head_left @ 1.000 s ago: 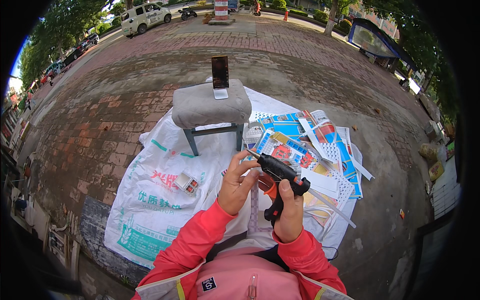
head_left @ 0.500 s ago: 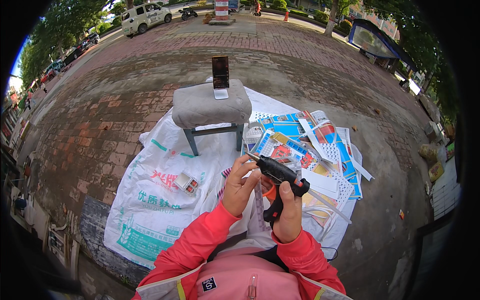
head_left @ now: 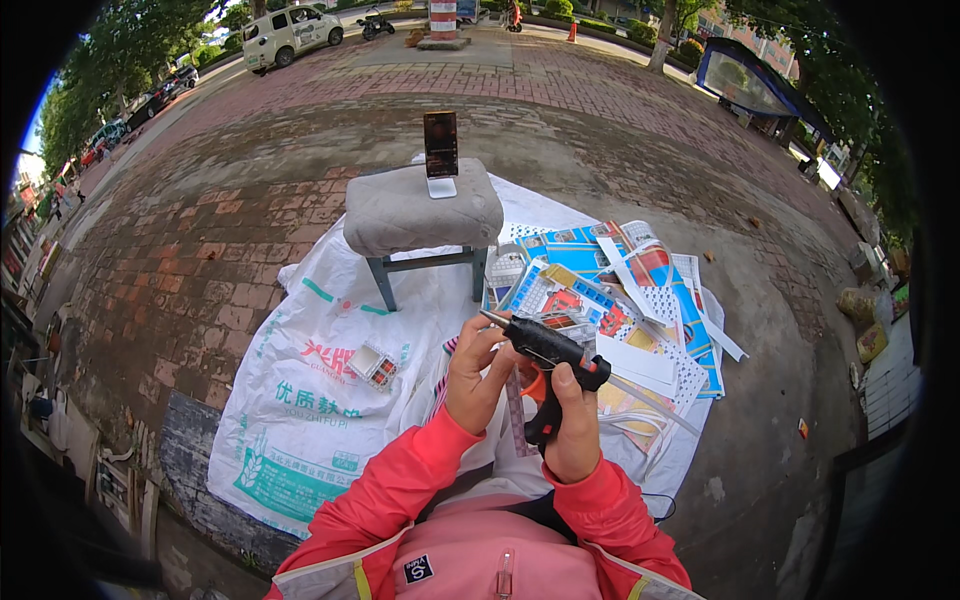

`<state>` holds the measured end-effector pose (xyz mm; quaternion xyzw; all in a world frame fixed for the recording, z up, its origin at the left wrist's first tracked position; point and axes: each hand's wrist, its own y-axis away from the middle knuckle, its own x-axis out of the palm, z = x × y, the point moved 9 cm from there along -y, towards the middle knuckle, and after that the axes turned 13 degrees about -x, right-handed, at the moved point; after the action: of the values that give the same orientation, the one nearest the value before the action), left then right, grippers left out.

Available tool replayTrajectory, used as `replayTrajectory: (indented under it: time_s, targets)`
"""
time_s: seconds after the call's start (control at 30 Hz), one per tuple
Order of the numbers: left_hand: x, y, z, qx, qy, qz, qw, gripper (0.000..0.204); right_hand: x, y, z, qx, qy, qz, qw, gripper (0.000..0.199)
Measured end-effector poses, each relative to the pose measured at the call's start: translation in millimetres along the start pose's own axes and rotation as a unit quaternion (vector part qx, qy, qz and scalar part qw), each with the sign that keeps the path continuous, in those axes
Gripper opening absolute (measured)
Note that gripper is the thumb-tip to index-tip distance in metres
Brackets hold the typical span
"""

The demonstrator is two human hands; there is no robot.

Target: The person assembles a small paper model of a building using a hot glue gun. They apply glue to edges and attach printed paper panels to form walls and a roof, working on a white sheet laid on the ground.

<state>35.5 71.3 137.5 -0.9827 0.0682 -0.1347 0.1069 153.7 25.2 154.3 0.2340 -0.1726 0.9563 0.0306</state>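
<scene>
I am looking out on an outdoor paved area beside a street, in daylight. Taking the grey-topped stool (head_left: 418,215) as my landmark, I see worn brick paving (head_left: 240,240) to its left and bare concrete (head_left: 785,340) to its right. Far beyond the stool, a pale van (head_left: 290,38) and a motor scooter (head_left: 376,24) stand to the left, and a red-and-white banded pillar (head_left: 443,20) rises almost straight behind. Right of the stool, I make out a distant orange cone (head_left: 571,32), a roadside tree (head_left: 660,40) and a canopy (head_left: 750,80).
</scene>
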Motion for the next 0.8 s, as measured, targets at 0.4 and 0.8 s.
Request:
replayTrajectory:
  time_s: [0.4,0.8]
  targets:
    - [-37,19,16,0.027,0.039,-0.146,0.988,0.056,-16,-17,11,-0.024,-0.033,-0.099,0.994,0.056]
    - [-29,-13,-34,0.085,-0.289,0.024,0.953,0.086,-13,-21,25,0.000,0.008,-0.016,1.000,0.058]
